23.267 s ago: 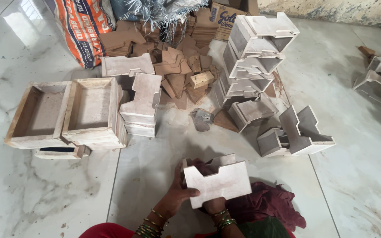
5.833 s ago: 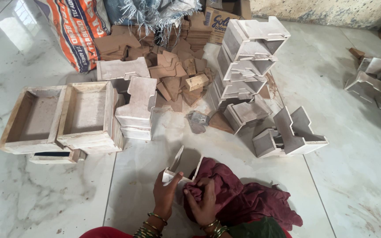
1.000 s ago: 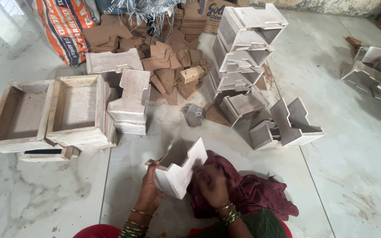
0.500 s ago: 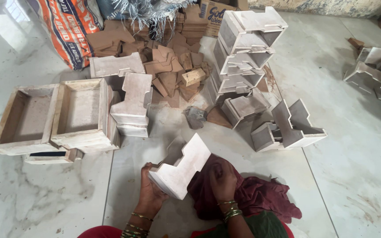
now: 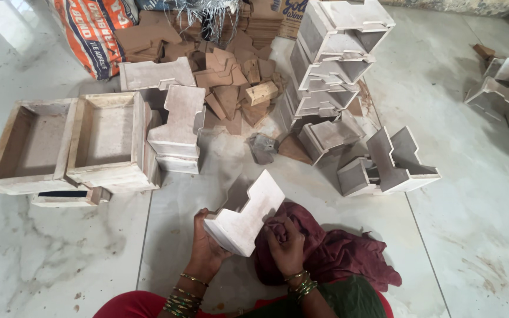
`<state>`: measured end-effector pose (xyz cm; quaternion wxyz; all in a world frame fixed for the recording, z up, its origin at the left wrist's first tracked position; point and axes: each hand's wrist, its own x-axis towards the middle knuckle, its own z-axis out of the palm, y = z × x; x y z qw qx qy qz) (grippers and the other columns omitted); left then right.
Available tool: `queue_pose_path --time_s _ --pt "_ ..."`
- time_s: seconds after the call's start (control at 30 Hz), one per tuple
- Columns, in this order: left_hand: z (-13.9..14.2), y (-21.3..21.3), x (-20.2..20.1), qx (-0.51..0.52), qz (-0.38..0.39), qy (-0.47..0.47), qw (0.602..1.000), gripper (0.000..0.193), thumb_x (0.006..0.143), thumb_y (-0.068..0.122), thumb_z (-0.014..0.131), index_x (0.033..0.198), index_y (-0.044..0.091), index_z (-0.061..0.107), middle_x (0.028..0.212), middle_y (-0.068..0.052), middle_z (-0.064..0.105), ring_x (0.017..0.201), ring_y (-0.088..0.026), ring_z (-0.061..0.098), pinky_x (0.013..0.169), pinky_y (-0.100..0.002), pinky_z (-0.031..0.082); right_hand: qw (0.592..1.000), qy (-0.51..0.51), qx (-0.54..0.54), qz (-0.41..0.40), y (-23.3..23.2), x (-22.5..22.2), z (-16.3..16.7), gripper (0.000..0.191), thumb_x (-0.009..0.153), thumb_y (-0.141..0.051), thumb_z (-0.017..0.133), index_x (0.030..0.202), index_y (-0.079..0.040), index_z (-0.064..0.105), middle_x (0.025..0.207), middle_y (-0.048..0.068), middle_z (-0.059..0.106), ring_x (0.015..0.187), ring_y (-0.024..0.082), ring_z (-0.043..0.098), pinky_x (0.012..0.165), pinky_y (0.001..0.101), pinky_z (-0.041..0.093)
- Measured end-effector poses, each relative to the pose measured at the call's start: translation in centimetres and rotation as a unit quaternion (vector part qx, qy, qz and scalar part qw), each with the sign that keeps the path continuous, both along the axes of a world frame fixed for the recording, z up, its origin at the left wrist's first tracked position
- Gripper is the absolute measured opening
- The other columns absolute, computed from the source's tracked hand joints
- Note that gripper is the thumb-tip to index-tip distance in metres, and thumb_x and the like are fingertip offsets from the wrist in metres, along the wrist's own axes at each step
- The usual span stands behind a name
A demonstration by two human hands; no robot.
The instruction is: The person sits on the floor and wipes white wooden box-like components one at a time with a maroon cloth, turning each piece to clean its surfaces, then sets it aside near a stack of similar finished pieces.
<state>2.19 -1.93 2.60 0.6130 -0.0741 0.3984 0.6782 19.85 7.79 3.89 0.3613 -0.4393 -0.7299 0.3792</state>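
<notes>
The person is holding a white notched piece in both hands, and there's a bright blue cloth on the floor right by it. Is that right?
Not quite. The cloth is dark maroon, not blue, as the head view shows. The rest holds: the left hand and the right hand both hold the white notched piece, and the cloth lies on the floor right beside it.

Two open boxes (image 5: 66,144) sit side by side at the frame's left. A stack of notched boxes (image 5: 334,59) rises upper right of centre. Cut scraps (image 5: 231,88) lie between them.
</notes>
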Motion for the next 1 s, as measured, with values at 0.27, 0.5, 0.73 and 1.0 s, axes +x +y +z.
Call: queue_pose_path --time_s 0.27,0.5,0.73,1.0 --pt "-0.6 0.4 -0.2 -0.013 0.020 -0.022 0.999 0.078 0.079 0.074 0.049 0.133 0.019 0.058 0.129 -0.008 0.068 0.116 -0.029 0.066 0.095 -0.052 0.050 0.981 0.144 -0.002 0.128 -1.0 0.0 -0.9 0.017 0.086 0.001 0.071 0.103 0.000 0.067 0.095 0.009 0.075 0.089 0.011 0.071 0.076 0.0253 0.056" --pt "-1.3 0.5 -0.1 -0.027 0.063 -0.005 0.998 0.076 0.081 0.072 0.053 0.134 0.019 0.057 0.127 -0.007 0.068 0.117 -0.028 0.065 0.095 -0.051 0.050 0.952 0.066 -0.025 0.299 0.1 1.4 1.1 0.024 0.074 0.002 0.066 0.098 -0.001 0.064 0.089 0.006 0.071 0.083 0.014 0.070 0.075 0.0275 0.054" --pt "-0.2 0.6 -1.3 0.006 0.129 -0.042 0.991 0.081 0.080 0.073 0.049 0.136 0.016 0.055 0.133 -0.008 0.065 0.120 -0.029 0.062 0.097 -0.054 0.048 0.920 -0.082 0.065 0.379 0.5 1.7 2.3 0.028 0.070 -0.004 0.075 0.098 -0.005 0.070 0.089 0.010 0.072 0.081 0.024 0.071 0.069 0.0326 0.055" --pt "-1.0 0.5 0.2 0.002 0.080 -0.036 0.996 0.075 0.081 0.070 0.050 0.135 0.019 0.055 0.134 -0.008 0.062 0.123 -0.030 0.059 0.101 -0.058 0.045 0.983 -0.020 0.029 0.182 0.1 1.5 3.4 0.031 0.072 -0.005 0.071 0.103 -0.006 0.069 0.081 0.010 0.072 0.066 0.026 0.073 0.060 0.0353 0.057"
